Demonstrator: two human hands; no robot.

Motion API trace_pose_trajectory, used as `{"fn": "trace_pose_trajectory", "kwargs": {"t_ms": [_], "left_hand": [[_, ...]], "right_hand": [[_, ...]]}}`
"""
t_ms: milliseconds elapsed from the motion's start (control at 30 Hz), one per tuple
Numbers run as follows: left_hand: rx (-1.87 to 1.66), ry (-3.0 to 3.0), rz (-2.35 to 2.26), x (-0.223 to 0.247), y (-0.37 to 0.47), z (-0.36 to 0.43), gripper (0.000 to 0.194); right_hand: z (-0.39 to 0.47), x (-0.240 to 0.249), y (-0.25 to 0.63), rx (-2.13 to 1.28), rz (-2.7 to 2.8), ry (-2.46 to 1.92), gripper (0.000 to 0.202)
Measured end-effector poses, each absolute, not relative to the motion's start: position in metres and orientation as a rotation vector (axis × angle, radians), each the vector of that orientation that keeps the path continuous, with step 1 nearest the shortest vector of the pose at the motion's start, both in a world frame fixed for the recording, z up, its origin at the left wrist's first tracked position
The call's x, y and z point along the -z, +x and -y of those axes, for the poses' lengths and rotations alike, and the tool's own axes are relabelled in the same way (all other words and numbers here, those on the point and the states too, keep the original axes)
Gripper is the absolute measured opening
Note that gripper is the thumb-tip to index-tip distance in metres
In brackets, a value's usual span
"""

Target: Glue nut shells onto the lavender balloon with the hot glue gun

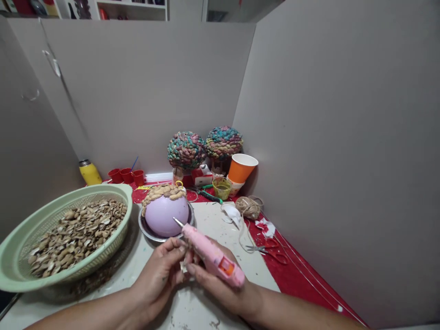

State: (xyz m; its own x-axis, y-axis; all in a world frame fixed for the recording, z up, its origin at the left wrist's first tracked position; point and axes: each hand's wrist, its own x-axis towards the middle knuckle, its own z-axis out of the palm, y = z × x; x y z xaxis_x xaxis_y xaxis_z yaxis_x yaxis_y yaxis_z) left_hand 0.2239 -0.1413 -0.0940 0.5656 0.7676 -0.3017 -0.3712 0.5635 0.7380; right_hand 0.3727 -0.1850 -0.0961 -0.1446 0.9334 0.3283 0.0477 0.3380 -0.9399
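My right hand (pixel 223 279) is wrapped round a pink hot glue gun (pixel 209 250), its metal nozzle pointing up and left toward the balloon. My left hand (pixel 163 268) is closed in a pinch on a small piece of peanut shell (pixel 184 266), just below the gun's front; the fingers partly hide it. Beyond both hands, a lilac balloon (pixel 167 215) rests in a metal bowl (pixel 146 228). Rows of peanut shells (pixel 165 191) cover the balloon's top and upper left side.
At left stands a green colander (pixel 125 201) of peanut shells. Two coloured shell-covered balls (pixel 186 150) stand at the back, near an orange paper cup (pixel 240 168), pliers (pixel 210 197) and red cups (pixel 126 175). Twine (pixel 249 207) and red-handled scissors (pixel 275 252) lie at right.
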Motion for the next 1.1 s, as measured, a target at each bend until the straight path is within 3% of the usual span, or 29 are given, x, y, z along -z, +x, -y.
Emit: {"fn": "trace_pose_trajectory", "kwargs": {"t_ms": [100, 200, 500, 800, 967, 1100], "left_hand": [[-0.730, 0.599, -0.720, 0.099, 0.225, 0.148, 0.017], [-0.728, 0.564, -0.736, 0.101, 0.225, 0.149, 0.014], [-0.673, 0.540, -0.721, 0.108, 0.222, 0.131, 0.009], [-0.624, 0.705, -0.660, 0.106, 0.221, 0.134, 0.014], [-0.380, 0.974, -0.636, 0.089, 0.216, 0.131, 0.024], [0.058, 1.914, -0.510, 0.068, 0.200, 0.132, 0.034]], "right_hand": [[0.189, 0.089, 0.369, -0.851, 1.792, -0.846, 0.012], [0.189, 0.085, 0.365, -0.800, 1.943, -0.786, 0.020], [0.182, 0.101, 0.384, -0.729, 1.668, -1.099, 0.012], [0.173, 0.104, 0.389, -0.851, 1.589, -1.099, 0.019], [0.175, 0.086, 0.401, -0.758, 1.345, -1.125, 0.015], [0.173, 0.066, 0.419, -0.696, 1.199, -1.190, 0.017]]}}
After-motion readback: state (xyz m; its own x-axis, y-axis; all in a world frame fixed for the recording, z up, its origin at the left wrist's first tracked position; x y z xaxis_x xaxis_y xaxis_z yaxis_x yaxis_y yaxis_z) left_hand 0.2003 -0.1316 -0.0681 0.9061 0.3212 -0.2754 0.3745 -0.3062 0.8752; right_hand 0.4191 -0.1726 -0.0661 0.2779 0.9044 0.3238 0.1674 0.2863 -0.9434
